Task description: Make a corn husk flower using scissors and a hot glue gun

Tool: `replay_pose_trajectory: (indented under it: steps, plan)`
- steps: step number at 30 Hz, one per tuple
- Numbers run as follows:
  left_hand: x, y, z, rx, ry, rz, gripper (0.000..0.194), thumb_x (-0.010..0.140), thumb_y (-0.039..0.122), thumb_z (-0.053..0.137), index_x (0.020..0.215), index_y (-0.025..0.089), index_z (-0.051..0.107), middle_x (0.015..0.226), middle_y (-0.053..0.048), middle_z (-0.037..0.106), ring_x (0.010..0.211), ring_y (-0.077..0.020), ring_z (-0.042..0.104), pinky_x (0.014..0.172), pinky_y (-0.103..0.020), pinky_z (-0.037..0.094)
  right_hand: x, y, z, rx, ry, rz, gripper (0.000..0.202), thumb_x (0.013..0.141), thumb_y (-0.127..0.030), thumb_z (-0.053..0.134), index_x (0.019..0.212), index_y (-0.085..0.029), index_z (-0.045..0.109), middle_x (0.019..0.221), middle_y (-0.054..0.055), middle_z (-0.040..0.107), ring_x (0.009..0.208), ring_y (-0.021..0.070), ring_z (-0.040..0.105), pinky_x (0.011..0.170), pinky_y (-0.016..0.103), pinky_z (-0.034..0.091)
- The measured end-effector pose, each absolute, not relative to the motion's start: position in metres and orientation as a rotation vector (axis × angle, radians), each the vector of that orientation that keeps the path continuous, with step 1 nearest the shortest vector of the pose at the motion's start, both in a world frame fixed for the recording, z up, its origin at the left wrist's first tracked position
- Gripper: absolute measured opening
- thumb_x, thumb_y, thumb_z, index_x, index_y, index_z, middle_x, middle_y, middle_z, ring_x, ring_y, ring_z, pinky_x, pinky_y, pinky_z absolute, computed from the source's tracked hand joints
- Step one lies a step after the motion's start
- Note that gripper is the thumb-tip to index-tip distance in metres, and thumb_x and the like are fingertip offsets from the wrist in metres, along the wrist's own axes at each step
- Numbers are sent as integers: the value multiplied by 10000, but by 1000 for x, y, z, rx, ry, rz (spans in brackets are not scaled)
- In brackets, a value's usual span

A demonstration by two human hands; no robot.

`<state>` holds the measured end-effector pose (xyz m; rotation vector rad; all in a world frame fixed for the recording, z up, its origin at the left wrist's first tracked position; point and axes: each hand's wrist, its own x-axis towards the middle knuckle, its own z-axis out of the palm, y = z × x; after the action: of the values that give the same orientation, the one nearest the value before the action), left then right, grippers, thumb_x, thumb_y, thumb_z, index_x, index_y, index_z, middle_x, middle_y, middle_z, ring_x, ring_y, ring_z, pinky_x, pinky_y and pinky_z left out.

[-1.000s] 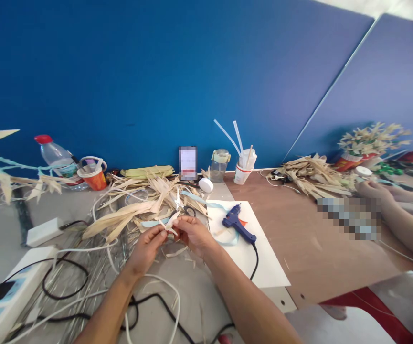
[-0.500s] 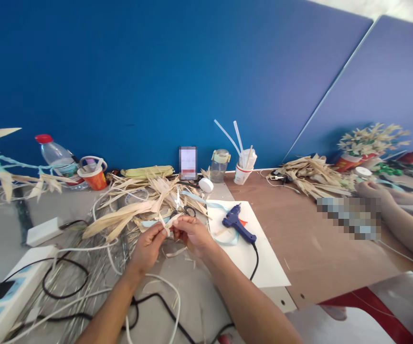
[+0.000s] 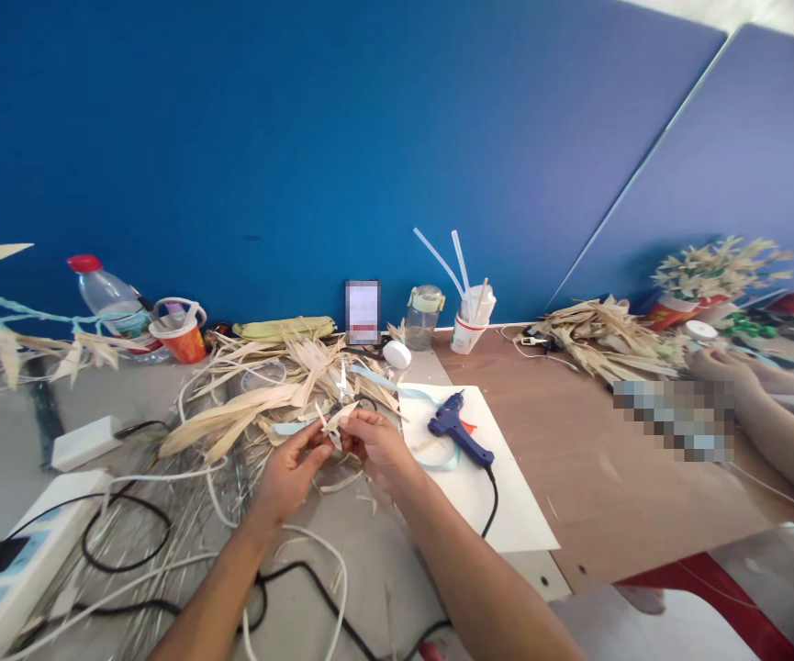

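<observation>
Left hand point(image 3: 287, 473) has opened slightly, hold unclear, right hand point(image 3: 380, 448) pinching a husk strip point(image 3: 341, 419) near scissors point(image 3: 342, 378) and glue gun point(image 3: 461, 430).

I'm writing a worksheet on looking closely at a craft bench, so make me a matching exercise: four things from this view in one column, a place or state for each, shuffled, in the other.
Things
1. Smartphone
2. Hot glue gun
3. Small husk piece
4. Plastic bottle

Places and states
A. Lying on a white sheet
B. Topped with a red cap
C. At the fingertips of the left hand and the right hand
D. Standing on end, lit up

Right pairs: 1-D, 2-A, 3-C, 4-B
</observation>
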<state>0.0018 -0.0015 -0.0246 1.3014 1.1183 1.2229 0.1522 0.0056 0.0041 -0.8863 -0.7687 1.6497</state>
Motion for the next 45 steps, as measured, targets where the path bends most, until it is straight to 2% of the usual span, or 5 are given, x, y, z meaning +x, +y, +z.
replay_pose_trajectory:
  steps: [3, 15, 23, 30, 45]
  plan:
    - [2, -1, -29, 1268, 1122, 1243, 438, 667, 339, 748, 1073, 185, 693, 903, -65, 727, 846, -227, 651, 833, -363, 482, 153, 7, 3, -875, -738, 1665, 232, 570, -327, 742, 548, -172, 571, 459, -47, 507, 460, 80, 402, 516, 237, 297]
    - [3, -1, -25, 1310, 1132, 1296, 321, 685, 318, 739, 974, 186, 688, 861, -65, 714, 814, -218, 646, 783, -344, 491, 154, 6, 2, -863, -750, 1689, 216, 590, -298, 726, 556, -168, 557, 471, -45, 512, 465, 78, 409, 518, 232, 301]
    - [3, -2, -22, 1438, 1133, 1239, 203, 753, 324, 646, 885, 175, 684, 703, -19, 667, 620, -160, 568, 616, -276, 462, 153, 6, 2, -857, -765, 1710, 211, 588, -281, 721, 540, -156, 558, 468, -43, 528, 448, 69, 418, 505, 223, 307]
    - [5, -3, -16, 1527, 1129, 1259, 149, 774, 315, 590, 769, 173, 633, 652, 10, 602, 632, -149, 546, 638, -266, 455, 151, 6, -1, -722, -636, 1863, 228, 570, -246, 763, 590, -148, 558, 490, -46, 550, 444, 71, 462, 469, 207, 367]
    - [4, -3, -16, 1512, 1102, 1231, 136, 776, 307, 605, 795, 178, 643, 725, -15, 686, 700, -169, 611, 687, -286, 482, 150, 7, -7, -571, -403, 2099, 141, 755, -170, 677, 709, -150, 546, 545, -26, 568, 500, 91, 546, 543, 214, 503]
